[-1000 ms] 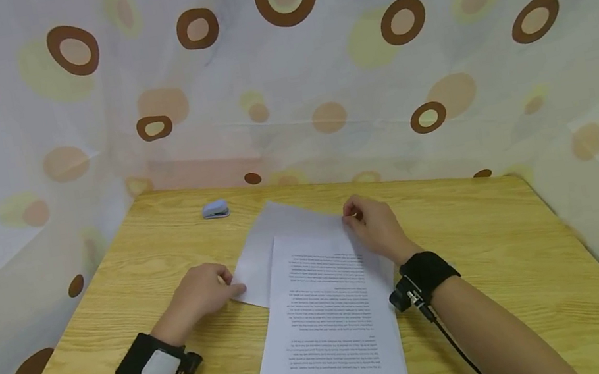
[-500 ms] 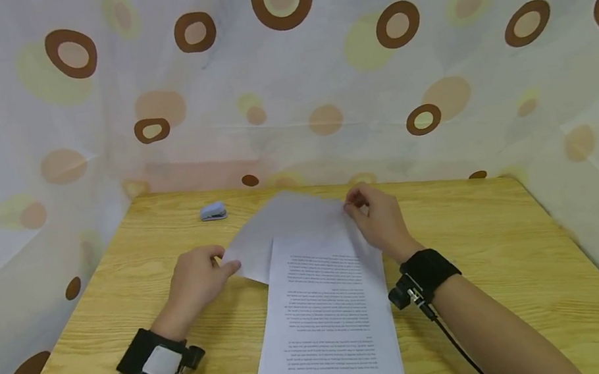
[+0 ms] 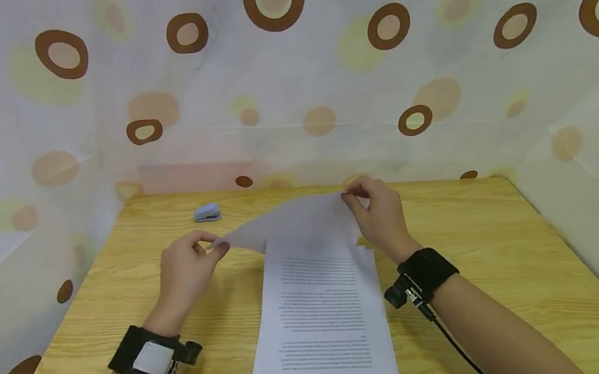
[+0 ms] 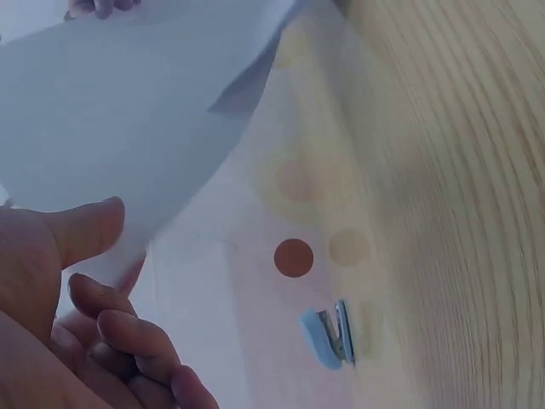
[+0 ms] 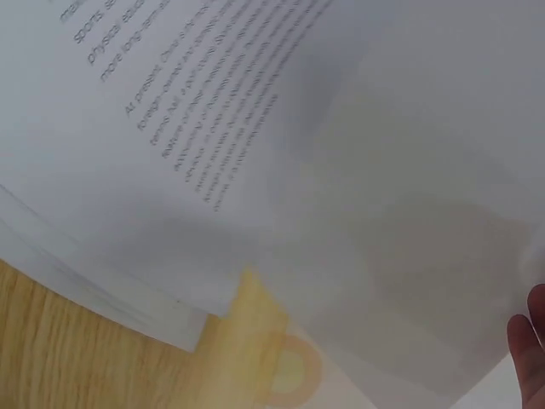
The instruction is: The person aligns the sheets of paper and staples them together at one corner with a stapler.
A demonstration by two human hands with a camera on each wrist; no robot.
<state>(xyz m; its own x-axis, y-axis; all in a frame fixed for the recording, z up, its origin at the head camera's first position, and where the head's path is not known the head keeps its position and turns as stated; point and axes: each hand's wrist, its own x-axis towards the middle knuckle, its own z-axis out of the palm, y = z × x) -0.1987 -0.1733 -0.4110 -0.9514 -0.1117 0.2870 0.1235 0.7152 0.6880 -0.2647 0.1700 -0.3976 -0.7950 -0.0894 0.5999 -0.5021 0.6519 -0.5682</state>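
Spotted curtain (image 3: 279, 70) with brown and yellow rings wraps round the back and both sides of a pale wooden surface (image 3: 502, 245). Over on the left, the left hand (image 3: 186, 277) has its grip closed in a pinch, thumb and forefinger clamped on the left corner of a blank sheet (image 3: 293, 221); the left wrist view shows the thumb pressed flat on the paper's edge, the other fingers curled beneath. Behind it, near the far edge, a small blue stapler (image 3: 207, 213) sits apart from everything. Centre now: the sheet hangs lifted off the surface, stretched between both hands above the far end of a stack of printed pages (image 3: 320, 337), which lies flat and runs toward the near edge. On the right, the right hand (image 3: 380, 219) grips the sheet's right corner, fingertips pinched together on it. Black wristbands sit on both wrists.
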